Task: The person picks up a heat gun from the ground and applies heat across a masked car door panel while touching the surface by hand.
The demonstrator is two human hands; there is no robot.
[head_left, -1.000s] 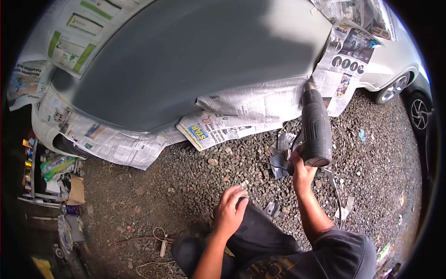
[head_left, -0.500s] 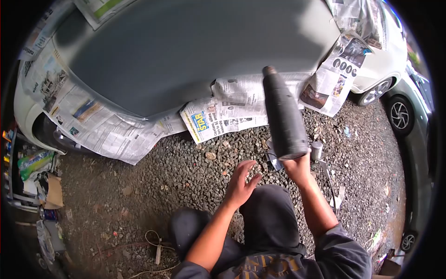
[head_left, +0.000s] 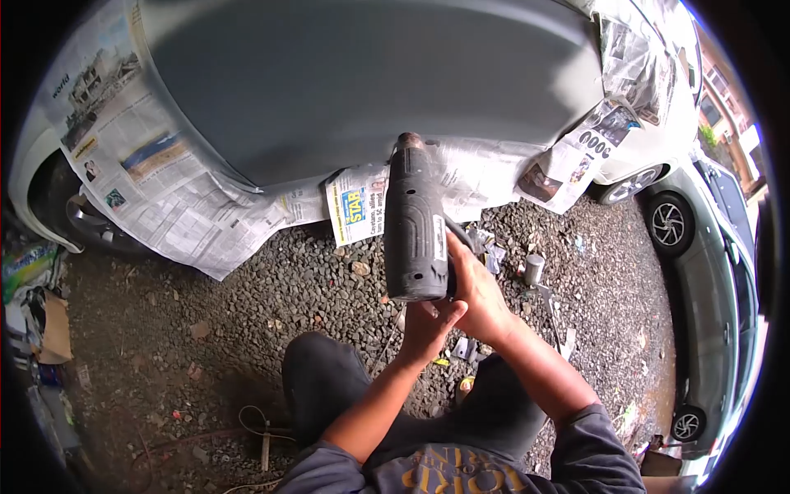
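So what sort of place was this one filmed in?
Probably an informal car body or paint repair spot, perhaps outdoors: a grey-coated car panel is edged with newspaper, a tool like a heat gun points towards it, and the ground is loose gravel.

The one view looks out from the wearer's head, facing forward and steeply down, wide-angled with rounded dark edges. At close range the wearer's shirt (head_left: pixel 461 476) shows along the bottom, the black heat gun (head_left: pixel 415 222) near the middle; the grey car panel (head_left: pixel 378 82) spans the top, beyond the gravel (head_left: pixel 321 276).
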